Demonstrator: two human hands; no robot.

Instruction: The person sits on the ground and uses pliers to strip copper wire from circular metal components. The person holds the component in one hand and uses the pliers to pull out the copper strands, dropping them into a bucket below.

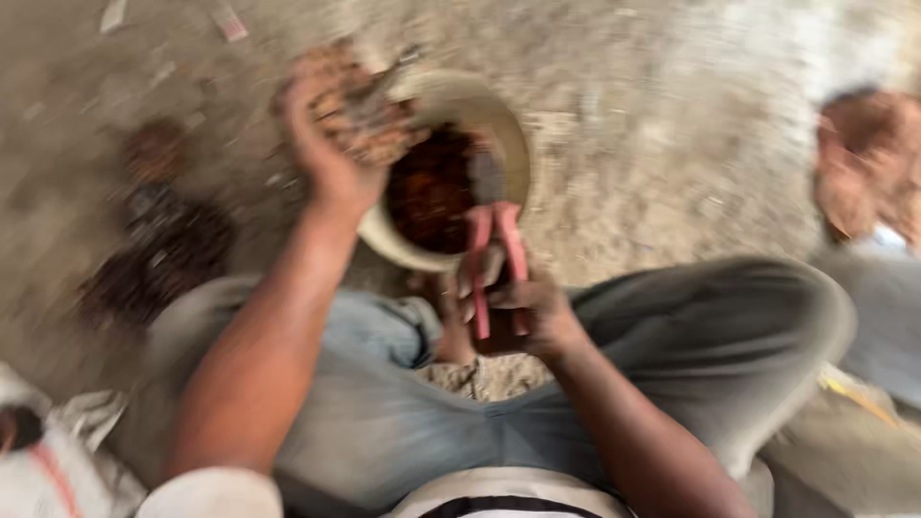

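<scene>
Right hand [523, 307] grips red-handled pliers [497, 259] (blurred), fingers [480, 278] wrapping handles.

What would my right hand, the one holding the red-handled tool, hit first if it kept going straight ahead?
Most likely the bowl: the right hand aims the red-handled tool over its near rim toward the dark contents. The picture is blurred, so depth is uncertain.

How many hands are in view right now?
2: the left hand is raised over the bowl, gripping brown material; the right hand holds red-handled pliers at the bowl's near rim.
</scene>
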